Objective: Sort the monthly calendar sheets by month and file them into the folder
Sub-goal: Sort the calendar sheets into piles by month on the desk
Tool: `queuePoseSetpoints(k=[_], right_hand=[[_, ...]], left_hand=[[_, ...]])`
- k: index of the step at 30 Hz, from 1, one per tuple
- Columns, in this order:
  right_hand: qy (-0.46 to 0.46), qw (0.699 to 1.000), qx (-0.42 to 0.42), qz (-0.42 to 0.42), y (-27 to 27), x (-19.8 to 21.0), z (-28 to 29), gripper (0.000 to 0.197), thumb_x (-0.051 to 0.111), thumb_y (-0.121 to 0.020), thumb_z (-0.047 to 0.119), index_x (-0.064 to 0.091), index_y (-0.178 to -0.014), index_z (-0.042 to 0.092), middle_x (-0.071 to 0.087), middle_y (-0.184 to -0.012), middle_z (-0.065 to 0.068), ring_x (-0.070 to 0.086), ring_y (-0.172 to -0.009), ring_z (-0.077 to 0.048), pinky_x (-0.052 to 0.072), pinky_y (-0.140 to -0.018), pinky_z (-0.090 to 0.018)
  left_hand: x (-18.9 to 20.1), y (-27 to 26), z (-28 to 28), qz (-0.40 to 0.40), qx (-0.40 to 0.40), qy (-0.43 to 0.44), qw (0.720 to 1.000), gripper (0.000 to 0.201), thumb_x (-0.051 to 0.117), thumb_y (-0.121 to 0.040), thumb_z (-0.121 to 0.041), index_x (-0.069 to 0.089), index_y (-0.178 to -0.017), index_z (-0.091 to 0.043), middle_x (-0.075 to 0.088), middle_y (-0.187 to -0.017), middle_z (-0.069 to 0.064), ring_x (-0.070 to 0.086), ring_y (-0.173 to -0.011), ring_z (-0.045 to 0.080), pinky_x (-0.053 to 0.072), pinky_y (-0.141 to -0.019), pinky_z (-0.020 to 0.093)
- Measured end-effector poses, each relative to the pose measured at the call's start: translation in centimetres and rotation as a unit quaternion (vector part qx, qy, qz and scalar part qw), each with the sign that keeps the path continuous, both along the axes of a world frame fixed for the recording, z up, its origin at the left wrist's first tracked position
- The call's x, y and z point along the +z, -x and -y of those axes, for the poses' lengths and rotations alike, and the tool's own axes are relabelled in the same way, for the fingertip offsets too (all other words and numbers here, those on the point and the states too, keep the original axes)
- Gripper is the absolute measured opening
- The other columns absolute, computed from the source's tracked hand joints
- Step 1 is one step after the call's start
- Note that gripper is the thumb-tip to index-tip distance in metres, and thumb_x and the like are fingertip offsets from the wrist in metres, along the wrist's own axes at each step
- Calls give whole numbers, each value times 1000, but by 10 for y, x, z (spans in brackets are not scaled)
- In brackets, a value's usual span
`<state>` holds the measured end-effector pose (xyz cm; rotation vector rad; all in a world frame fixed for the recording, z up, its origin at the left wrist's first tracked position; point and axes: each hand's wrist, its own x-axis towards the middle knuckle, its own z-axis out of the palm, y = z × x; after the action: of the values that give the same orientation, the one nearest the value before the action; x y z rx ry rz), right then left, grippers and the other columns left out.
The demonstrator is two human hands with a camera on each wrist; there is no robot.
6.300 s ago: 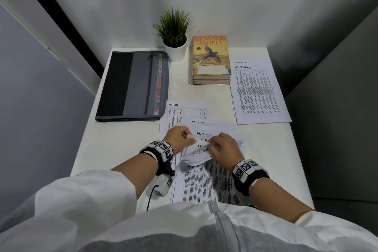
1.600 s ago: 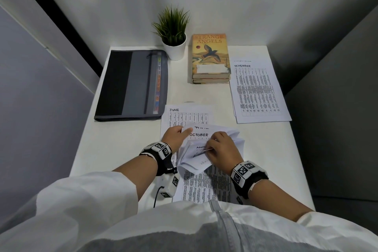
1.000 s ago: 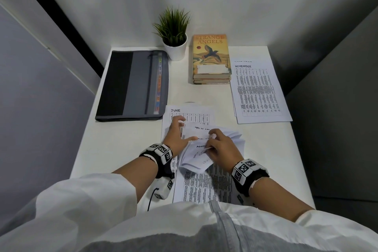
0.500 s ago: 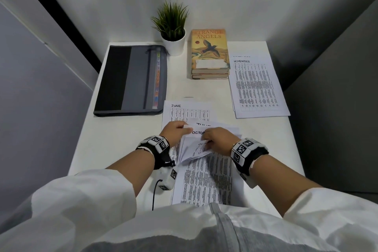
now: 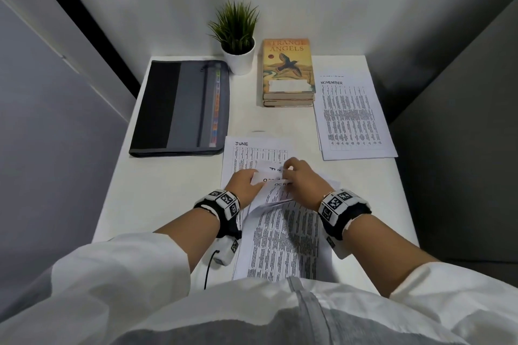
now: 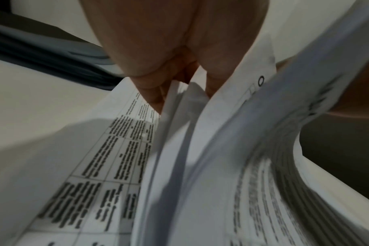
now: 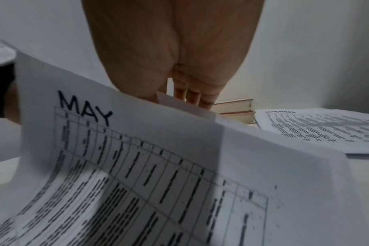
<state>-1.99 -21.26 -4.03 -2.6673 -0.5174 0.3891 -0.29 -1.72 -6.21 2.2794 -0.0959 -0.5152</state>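
Note:
A stack of calendar sheets (image 5: 283,235) lies at the near edge of the white table (image 5: 168,190), its far ends lifted and fanned. My left hand (image 5: 246,182) pinches the raised left edges of several sheets (image 6: 179,133), fingers curled between them. My right hand (image 5: 300,179) grips the top edges of the fan, where headings starting "OCT" show. In the right wrist view the sheet (image 7: 137,158) bent under my right hand (image 7: 185,93) reads MAY. A JUNE sheet (image 5: 252,151) lies flat beneath. A NOVEMBER pile (image 5: 350,115) lies at the right. The grey folder (image 5: 179,106) lies shut at the back left.
A potted plant (image 5: 238,36) stands at the back centre, with two stacked books (image 5: 287,70) to its right. The books (image 7: 236,109) and NOVEMBER pile (image 7: 316,128) also show past my right hand. Walls close in on both sides.
My right hand has slid away from me to the top edges of the fanned sheets. A sheet heading starting "MAR" that showed a second ago is now covered. My left hand keeps its hold.

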Motion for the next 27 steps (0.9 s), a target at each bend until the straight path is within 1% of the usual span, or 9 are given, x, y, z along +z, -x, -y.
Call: queuePoseSetpoints(k=[8,11,14,16,18,20,22,24,27], right_hand=[[-52,995,-75,37,7,-4,-11,11,57,-89,12,57,-100,15,61,-93,-4,51,-91,-24,43,-70,-34],[-70,989,-129,14,12,-4,-11,24,57,-91,17,54,-114,15,57,-96,-5,53,-87,-24,43,-74,-35],[-73,993,-88,24,21,-7,-10,7,55,-91,10,59,-96,7,57,-97,-7,51,-94,-25,39,-74,-33],[-80,993,-81,19,27,-8,-9,3,58,-86,6,57,-88,8,55,-96,-7,49,-94,-25,39,-69,-33],[-94,992,-77,23,32,-10,-7,12,65,-78,3,56,-84,9,56,-99,-7,49,-94,-26,41,-69,-34],[-109,991,-70,31,36,-11,-6,19,69,-73,1,55,-83,8,58,-108,-8,51,-101,-27,45,-76,-35],[-117,990,-72,39,38,-13,-4,21,72,-72,1,55,-84,8,56,-123,-8,49,-114,-25,47,-87,-34],[-122,989,-77,41,40,-15,-2,21,72,-73,2,56,-86,8,53,-131,-7,46,-121,-22,46,-91,-30],[-120,988,-85,42,40,-17,-2,18,70,-77,5,57,-89,10,54,-125,-3,51,-113,-21,49,-85,-32]], left_hand=[[3,4,-5,-29,5,62,998,25,62,-92,-32,70,-92,-9,61,-77,-1,50,-63,10,40,-62,24],[6,1,-5,-58,75,120,988,35,48,-97,-43,63,-104,-13,54,-77,0,46,-63,11,39,-63,26],[7,-6,-2,-87,147,129,977,28,52,-95,-44,47,-106,-19,52,-78,3,48,-64,18,42,-66,30],[9,-11,-1,-103,137,116,978,33,60,-93,-37,43,-116,-22,58,-92,3,56,-75,20,46,-71,31],[10,-15,0,-120,86,76,986,38,62,-92,-29,47,-125,-15,61,-101,7,60,-86,26,49,-75,34],[10,-17,0,-107,38,26,993,29,60,-94,-24,61,-115,-4,67,-100,10,64,-91,30,51,-77,34],[8,-19,-1,-92,32,15,995,21,61,-93,-22,67,-100,-4,67,-82,4,63,-74,21,46,-58,24],[7,-18,-2,-94,53,25,994,17,66,-90,-22,69,-99,-9,67,-80,-1,59,-65,9,40,-52,17],[4,-16,-4,-109,68,44,991,23,72,-85,-20,70,-103,-7,71,-94,5,67,-80,17,52,-68,26]])
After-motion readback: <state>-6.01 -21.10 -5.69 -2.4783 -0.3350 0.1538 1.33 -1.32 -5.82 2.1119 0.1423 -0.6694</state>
